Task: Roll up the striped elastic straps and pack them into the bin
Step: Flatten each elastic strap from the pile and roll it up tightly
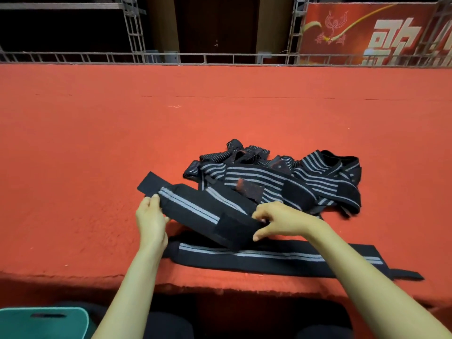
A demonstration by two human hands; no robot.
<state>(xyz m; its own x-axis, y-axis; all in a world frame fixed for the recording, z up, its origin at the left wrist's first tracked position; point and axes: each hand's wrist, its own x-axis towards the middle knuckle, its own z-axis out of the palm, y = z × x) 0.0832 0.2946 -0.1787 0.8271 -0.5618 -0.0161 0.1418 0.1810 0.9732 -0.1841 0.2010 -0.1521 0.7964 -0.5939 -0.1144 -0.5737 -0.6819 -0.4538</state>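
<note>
Teal bin at near left, left hand and right hand gripped a striped strap by its ends, second strap flat on red surface, pile behind.

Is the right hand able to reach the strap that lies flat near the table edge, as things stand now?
Probably yes. The flat strap lies just below the right hand, its right part bare; but that hand pinches the held strap and should release it first.

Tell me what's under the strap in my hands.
A flat strap lies on the red cloth beneath the held strap, which hides part of its upper edge below the right hand.
</note>
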